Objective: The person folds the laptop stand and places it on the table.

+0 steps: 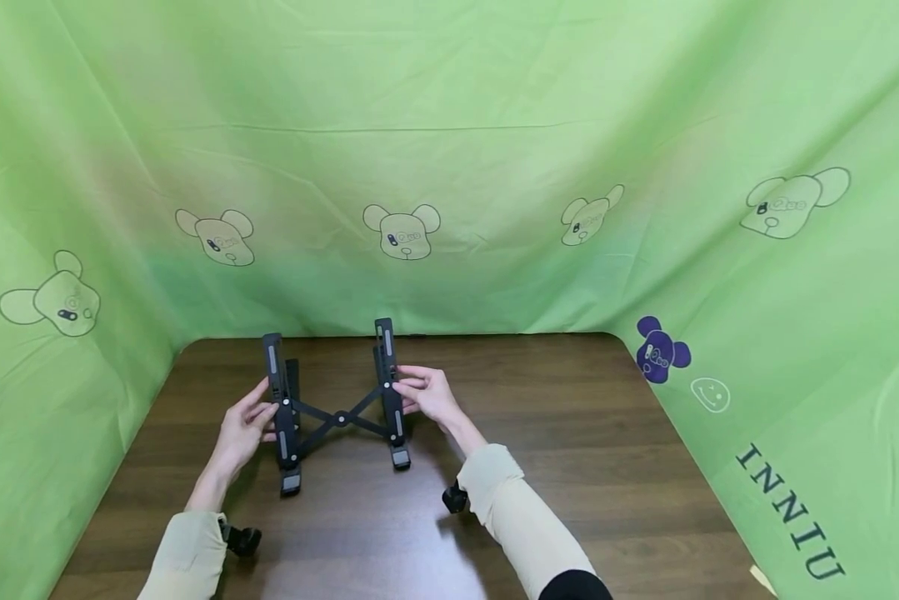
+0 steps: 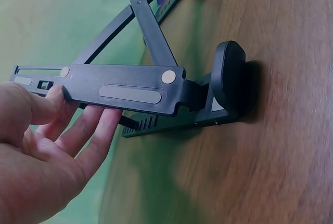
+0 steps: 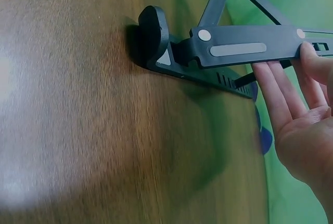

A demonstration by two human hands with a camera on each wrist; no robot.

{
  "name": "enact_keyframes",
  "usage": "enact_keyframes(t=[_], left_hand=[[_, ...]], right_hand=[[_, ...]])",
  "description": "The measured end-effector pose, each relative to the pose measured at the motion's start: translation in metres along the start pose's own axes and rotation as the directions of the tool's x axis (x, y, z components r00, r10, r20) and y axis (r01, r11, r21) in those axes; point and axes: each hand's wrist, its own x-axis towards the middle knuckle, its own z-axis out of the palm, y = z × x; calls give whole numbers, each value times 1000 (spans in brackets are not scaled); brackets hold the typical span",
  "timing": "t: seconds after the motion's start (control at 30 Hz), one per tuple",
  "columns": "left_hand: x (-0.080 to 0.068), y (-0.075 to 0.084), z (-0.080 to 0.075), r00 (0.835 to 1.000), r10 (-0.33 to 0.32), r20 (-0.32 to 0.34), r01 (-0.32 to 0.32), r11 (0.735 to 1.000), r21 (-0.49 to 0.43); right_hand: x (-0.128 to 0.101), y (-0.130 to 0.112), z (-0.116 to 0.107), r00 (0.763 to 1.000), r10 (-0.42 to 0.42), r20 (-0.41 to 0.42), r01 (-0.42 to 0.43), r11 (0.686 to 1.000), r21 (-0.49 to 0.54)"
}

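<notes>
A black folding stand point(image 1: 340, 419) with two side rails joined by crossed arms sits on the brown wooden table point(image 1: 569, 433). My left hand point(image 1: 265, 410) pinches the left rail, with the thumb on top and the fingers underneath point(image 2: 99, 125). Over on the other rail my right hand point(image 1: 404, 387) holds the same way, thumb above and fingers point(image 3: 270, 86) below. In the left wrist view the stand point(image 2: 130, 86) has its rail raised off its base, with a rounded front lip point(image 2: 229, 78). The right wrist view shows the stand point(image 3: 239, 42) likewise, with its lip point(image 3: 153, 34) on the table.
Green cloth with bear prints point(image 1: 449, 167) walls the table at the back and on both sides. Bare wood lies right of the stand and in front of it. Small black wrist cameras point(image 1: 241, 540) point(image 1: 455, 498) sit under my sleeves.
</notes>
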Motion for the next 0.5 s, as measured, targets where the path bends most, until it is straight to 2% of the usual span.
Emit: enact_keyframes(t=[0.5], left_hand=[[15,10,28,999,25,38,-24,1000,-18]], right_hand=[[-9,6,-24,994,-27,-109,28,1000,7]])
